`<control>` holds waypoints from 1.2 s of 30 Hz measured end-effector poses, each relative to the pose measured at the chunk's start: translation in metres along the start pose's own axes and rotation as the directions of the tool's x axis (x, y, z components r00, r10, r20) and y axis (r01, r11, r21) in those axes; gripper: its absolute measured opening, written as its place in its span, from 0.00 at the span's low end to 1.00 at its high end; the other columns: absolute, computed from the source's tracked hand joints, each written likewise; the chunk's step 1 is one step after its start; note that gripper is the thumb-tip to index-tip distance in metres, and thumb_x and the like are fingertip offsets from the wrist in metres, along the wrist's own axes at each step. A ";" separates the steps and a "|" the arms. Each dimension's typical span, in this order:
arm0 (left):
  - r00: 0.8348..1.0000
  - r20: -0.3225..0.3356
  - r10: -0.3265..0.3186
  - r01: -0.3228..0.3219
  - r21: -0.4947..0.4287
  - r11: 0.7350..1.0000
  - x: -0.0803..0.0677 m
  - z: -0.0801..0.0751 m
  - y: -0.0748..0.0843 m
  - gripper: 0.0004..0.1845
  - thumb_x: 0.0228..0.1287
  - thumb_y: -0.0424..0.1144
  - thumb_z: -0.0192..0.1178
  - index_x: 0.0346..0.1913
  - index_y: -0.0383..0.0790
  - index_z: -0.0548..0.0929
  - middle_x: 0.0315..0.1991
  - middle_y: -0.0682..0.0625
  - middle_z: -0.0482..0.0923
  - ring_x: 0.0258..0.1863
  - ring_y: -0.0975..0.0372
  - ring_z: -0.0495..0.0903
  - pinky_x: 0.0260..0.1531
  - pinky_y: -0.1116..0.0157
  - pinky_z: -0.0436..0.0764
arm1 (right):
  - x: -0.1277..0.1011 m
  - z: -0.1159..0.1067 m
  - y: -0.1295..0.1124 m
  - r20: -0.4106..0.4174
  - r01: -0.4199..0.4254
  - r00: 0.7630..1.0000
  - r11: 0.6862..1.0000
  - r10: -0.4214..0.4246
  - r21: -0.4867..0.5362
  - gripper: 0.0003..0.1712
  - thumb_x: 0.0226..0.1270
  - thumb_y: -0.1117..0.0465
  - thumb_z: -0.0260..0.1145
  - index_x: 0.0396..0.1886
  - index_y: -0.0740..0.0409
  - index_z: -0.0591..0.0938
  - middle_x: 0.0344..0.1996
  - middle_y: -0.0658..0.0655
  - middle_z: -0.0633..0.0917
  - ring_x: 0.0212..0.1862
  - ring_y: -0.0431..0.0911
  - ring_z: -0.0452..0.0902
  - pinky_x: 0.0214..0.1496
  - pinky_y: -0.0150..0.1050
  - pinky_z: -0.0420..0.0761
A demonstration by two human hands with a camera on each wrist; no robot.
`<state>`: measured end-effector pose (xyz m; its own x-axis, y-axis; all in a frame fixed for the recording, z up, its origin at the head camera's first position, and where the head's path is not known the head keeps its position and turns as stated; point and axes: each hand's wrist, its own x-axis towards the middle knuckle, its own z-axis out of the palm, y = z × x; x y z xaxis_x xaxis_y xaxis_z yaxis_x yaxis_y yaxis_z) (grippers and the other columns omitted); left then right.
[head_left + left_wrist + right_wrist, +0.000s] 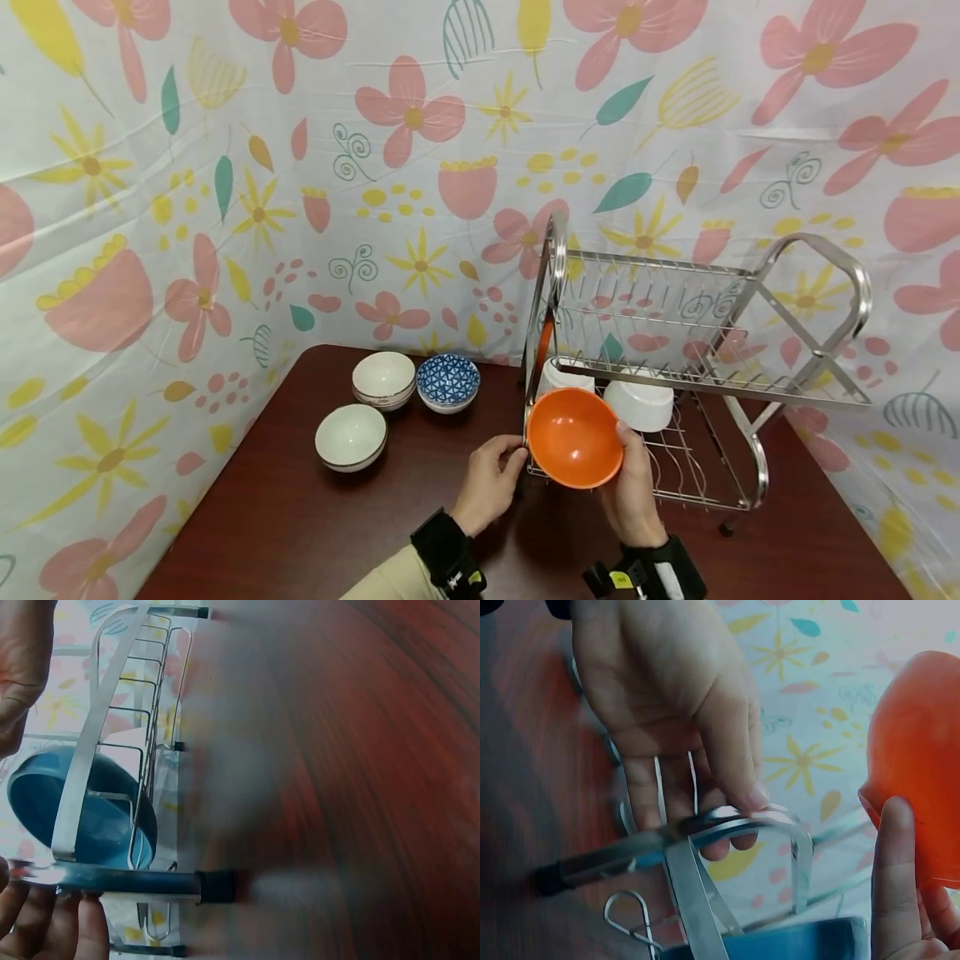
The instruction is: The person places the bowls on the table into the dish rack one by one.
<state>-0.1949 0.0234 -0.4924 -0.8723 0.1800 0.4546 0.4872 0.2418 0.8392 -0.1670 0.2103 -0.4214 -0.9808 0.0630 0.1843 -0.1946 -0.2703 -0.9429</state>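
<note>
My right hand (632, 492) holds an orange bowl (575, 437) in front of the dish rack, its open side facing me. The thumb lies along the rim. To its left, my left hand (489, 483) grips the rack's metal frame (135, 881) at the lower front left corner, fingers curled around the tube. Through the wires in the left wrist view, a blue bowl (112, 817) sits tilted in the lower tier; the orange bowl hides it from the head view. Behind the orange bowl, two white bowls (640, 402) rest upside down on that tier.
Left on the dark table (285, 517) stand a cream bowl (351, 437), a stack of white bowls (383, 379) and a blue-patterned bowl (447, 382). Above the lower tier runs the rack's wire upper tier (652, 317). An orange edge (543, 342) shows behind its left post.
</note>
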 end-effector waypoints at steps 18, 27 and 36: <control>0.995 -0.088 0.041 -0.034 0.078 0.996 0.003 0.008 -0.004 0.03 0.67 0.36 0.59 0.38 0.42 0.82 0.35 0.53 0.79 0.31 0.69 0.75 0.32 0.72 0.76 | 0.002 -0.024 -0.015 -0.257 0.156 0.950 0.982 -0.179 -0.108 0.19 0.76 0.57 0.48 0.52 0.66 0.76 0.42 0.56 0.79 0.40 0.46 0.76 0.39 0.35 0.78; 0.992 -0.094 0.079 -0.068 0.118 0.991 0.004 0.008 -0.004 0.02 0.66 0.35 0.60 0.35 0.43 0.82 0.32 0.54 0.78 0.27 0.69 0.72 0.29 0.74 0.73 | 0.002 -0.038 -0.017 -0.325 0.193 0.907 0.950 -0.268 -0.246 0.11 0.74 0.61 0.55 0.45 0.65 0.75 0.40 0.55 0.78 0.37 0.42 0.76 0.36 0.28 0.76; 0.991 -0.091 0.093 -0.079 0.142 0.987 0.004 0.009 -0.006 0.02 0.66 0.35 0.60 0.36 0.42 0.81 0.32 0.54 0.78 0.28 0.69 0.72 0.30 0.74 0.74 | 0.004 -0.045 -0.012 -0.303 0.233 0.851 0.825 -0.429 -0.514 0.17 0.68 0.67 0.60 0.55 0.65 0.73 0.43 0.51 0.74 0.39 0.42 0.72 0.36 0.23 0.73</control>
<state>-0.2008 0.0314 -0.4982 -0.8233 0.1139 0.5561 0.5559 0.3600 0.7493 -0.1677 0.2571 -0.4218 -0.7482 0.4606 0.4776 -0.3843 0.2860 -0.8778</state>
